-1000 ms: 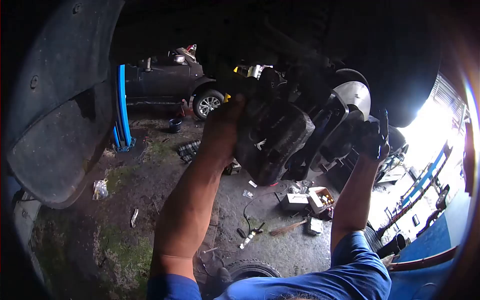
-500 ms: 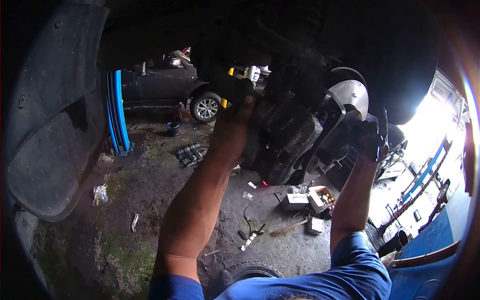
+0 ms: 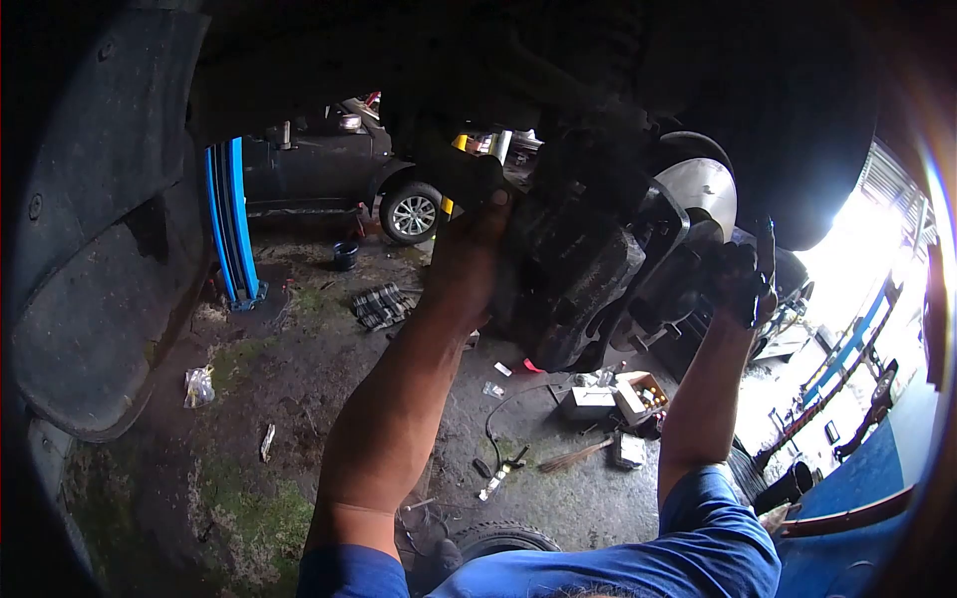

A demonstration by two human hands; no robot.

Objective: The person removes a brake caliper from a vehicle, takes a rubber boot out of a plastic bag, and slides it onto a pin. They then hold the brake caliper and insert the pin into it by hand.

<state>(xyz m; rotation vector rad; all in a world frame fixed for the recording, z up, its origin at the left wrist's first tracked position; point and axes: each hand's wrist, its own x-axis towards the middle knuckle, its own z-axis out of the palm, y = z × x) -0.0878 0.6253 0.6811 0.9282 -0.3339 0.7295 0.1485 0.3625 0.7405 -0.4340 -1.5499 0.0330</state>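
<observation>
Above me hangs a dark brake caliper [image 3: 588,269], beside a shiny brake disc [image 3: 703,187]. My left hand [image 3: 483,224] is raised at the caliper's left side. Its thumb is bent in, and the blackened fingers look closed, but deep shadow hides what they grip. On the other side, below the disc, my right hand [image 3: 740,284] is blackened and curled closed. A narrow upright shape with a bluish tip [image 3: 766,244] rises from it; whether this is a finger or a tool I cannot make out.
A wheel-arch liner [image 3: 110,299] hangs at the left. Behind stand a blue lift post [image 3: 231,224] and a parked dark car [image 3: 319,169]. On the floor lie an open cardboard box [image 3: 640,397], a broom head [image 3: 576,454] and a tyre [image 3: 503,538].
My left hand and forearm have shifted very slightly right. More of a red scrap on the floor shows below the caliper. My right hand stays nearly in place.
</observation>
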